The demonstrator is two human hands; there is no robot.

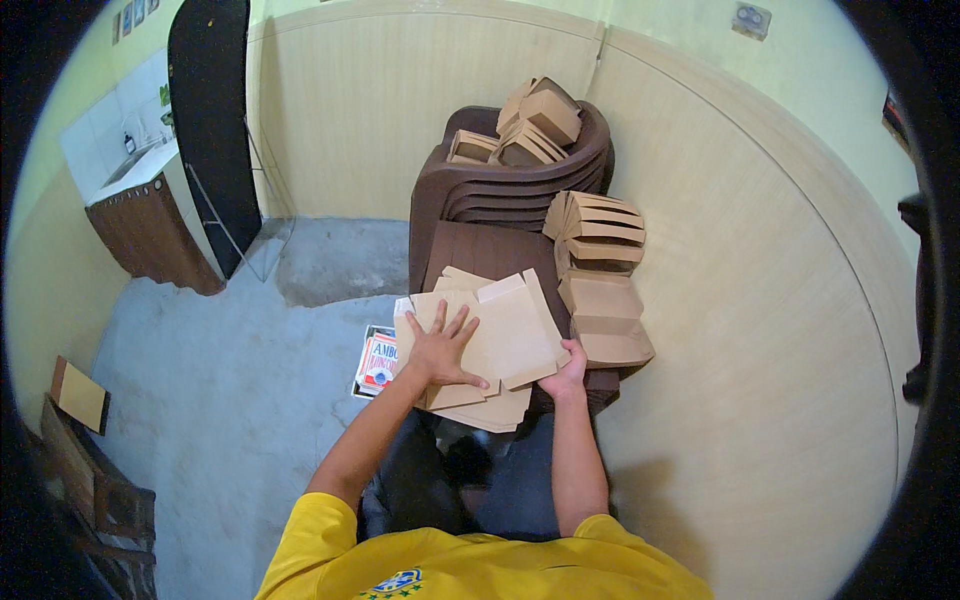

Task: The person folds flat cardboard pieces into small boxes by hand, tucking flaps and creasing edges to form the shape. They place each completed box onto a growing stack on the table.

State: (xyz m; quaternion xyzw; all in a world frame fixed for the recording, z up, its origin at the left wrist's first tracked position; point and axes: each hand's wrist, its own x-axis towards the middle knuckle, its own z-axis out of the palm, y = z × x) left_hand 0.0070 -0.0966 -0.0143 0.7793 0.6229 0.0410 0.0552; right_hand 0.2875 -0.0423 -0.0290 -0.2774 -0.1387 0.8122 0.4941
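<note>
Flat brown cardboard box blanks lie in a loose, overlapping pile on the seat of stacked brown plastic chairs, just in front of me. My left hand is spread flat on the top blank, its fingers apart and pressing down. At the pile's right edge, my right hand grips a blank, thumb on top and the other fingers hidden beneath. The top blank has creased flaps along its right side, partly raised. Right of the pile stands a folded, open cardboard box.
Nested folded boxes stand behind the open box, against the wall. More folded boxes rest atop the chair stack. A small container with printed packets is left of the pile. Wooden furniture stands lower left; a sink counter is far left.
</note>
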